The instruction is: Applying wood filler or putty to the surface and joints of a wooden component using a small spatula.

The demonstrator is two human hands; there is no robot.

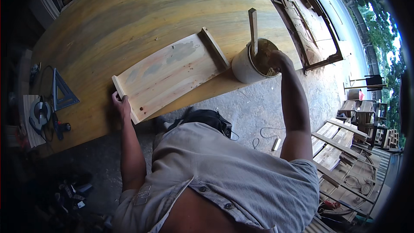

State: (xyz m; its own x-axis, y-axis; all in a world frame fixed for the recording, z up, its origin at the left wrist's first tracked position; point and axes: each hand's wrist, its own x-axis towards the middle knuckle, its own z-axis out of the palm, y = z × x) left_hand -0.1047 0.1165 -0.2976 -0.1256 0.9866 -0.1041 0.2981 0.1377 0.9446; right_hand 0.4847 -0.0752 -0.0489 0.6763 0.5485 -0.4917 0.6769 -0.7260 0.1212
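A pale wooden board with a raised batten at each end lies on the workbench at a slant, and grey damp-looking patches mark its surface. My left hand grips the near-left end batten, thumb on the inner side. At the board's far-right end stands a whitish bucket with brownish contents and a wooden stick upright in it. My right hand reaches over the bucket's rim, its fingers inside. Something pale and frayed shows below the fingers; whether they hold it is unclear.
The yellowish wooden workbench carries a circular saw, a speed square and a cordless drill at the left. A black bag is below the bench edge. Stacked wooden slats lie on the right.
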